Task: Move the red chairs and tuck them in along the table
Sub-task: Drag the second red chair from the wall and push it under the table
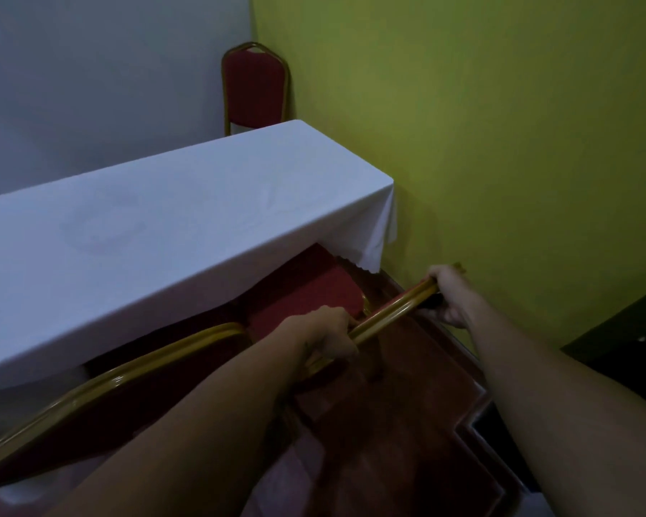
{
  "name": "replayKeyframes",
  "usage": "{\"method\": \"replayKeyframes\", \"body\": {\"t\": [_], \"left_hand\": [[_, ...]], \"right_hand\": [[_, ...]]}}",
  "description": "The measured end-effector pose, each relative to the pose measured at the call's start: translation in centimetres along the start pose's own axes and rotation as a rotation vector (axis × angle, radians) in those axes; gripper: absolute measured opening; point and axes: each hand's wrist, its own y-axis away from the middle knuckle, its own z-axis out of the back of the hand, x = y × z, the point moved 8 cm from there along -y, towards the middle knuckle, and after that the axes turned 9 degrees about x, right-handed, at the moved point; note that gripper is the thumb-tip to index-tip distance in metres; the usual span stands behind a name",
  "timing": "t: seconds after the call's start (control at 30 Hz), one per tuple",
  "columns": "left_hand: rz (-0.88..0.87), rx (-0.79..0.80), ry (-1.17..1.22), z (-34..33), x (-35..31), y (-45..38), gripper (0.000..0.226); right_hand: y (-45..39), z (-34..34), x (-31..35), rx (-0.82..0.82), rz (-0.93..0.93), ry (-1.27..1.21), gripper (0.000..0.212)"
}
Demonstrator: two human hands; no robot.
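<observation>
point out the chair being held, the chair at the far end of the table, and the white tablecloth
held chair [392, 311]: head view, on the gold top rail between the two hands
far chair [255, 89]: head view, on its red padded backrest
white tablecloth [157, 225]: head view, on the flat top of the table

A single head-worn view is being given, looking forward and steeply down across the white-draped table [135, 233], which is being framed slantwise from nine o'clock toward one o'clock. The yellow-green wall [500, 125] is being taken in from twelve to three o'clock. Both forearms are being seen very near, entering at six o'clock (wide-angle bending is being shown at the edges).
</observation>
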Motion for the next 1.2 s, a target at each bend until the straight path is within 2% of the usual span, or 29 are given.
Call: {"method": "replayKeyframes", "body": {"t": [0.27,0.37,0.47,0.63,0.7,0.83,0.87,0.93,1.0,1.03,1.2], "left_hand": [[0.141,-0.174,0.123,3.6,3.1,-0.9,0.052],[0.174,-0.227,0.161,4.3,3.8,-1.3,0.050],[0.184,-0.257,0.171,4.7,4.1,-1.9,0.049],[0.194,-0.262,0.166,5.1,4.2,-2.6,0.046],[0.207,-0.283,0.149,5.5,4.3,-2.5,0.044],[0.210,-0.356,0.017,5.8,3.9,-1.0,0.020],[0.200,-0.380,-0.018,5.8,3.8,-0.4,0.015],[0.173,-0.406,-0.018,5.7,3.9,0.8,0.020],[0.172,-0.420,0.038,5.8,4.6,2.7,0.030],[0.182,-0.444,0.058,6.2,5.3,3.9,0.034],[0.209,-0.554,0.177,8.3,9.4,10.5,0.038]], "right_hand": [[-4.1,-4.4,2.9,0.123,0.046,-0.014,0.011],[-5.5,-5.4,3.6,0.115,0.074,-0.059,0.029],[-5.9,-5.6,4.1,0.069,0.095,-0.094,0.033],[-6.8,-5.5,4.4,0.076,0.107,-0.109,0.016],[-7.1,-5.6,4.7,0.096,0.102,-0.097,0.026],[-8.4,-5.6,3.7,0.157,0.065,-0.061,0.076],[-8.0,-5.5,3.5,0.126,0.055,-0.012,0.090],[-5.3,-4.7,4.1,-0.059,0.100,0.168,0.111],[-2.5,-4.3,5.9,-0.240,0.206,0.460,0.104],[-1.3,-4.7,6.8,-0.276,0.252,0.568,0.098],[3.1,-12.0,10.0,-0.103,0.367,0.810,0.085]]}}
